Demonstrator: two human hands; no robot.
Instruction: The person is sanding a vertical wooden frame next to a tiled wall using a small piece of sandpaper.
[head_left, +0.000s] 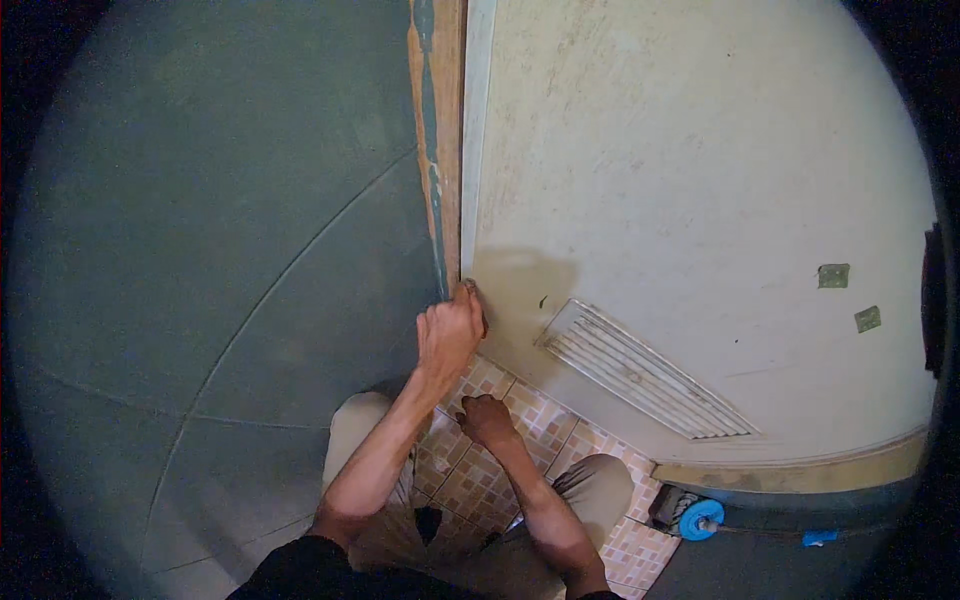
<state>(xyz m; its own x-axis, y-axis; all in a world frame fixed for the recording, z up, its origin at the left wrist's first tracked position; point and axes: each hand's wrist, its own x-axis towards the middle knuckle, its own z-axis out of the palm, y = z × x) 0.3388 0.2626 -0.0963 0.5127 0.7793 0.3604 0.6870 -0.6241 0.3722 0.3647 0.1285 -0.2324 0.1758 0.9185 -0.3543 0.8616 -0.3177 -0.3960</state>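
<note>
My left hand (450, 335) is closed at the lower end of a wooden door frame (449, 130), its fingers pressed together. Whatever it grips is mostly hidden; only a small dark bit shows at the fingertips. Worn greenish-grey paint and bare brown wood run down the frame above this hand. Just to its right stands the white edge of a cream door (680, 180). My right hand (487, 418) hangs lower, between my knees, with its fingers curled. I cannot make out whether anything is inside it.
A slatted vent (645, 370) is set low in the door. Dark green wall (250, 200) fills the left side. Patterned tiles (465, 470) lie below my hands. At the lower right sits a dark object with a blue disc (702, 520), near a small blue piece (819, 538).
</note>
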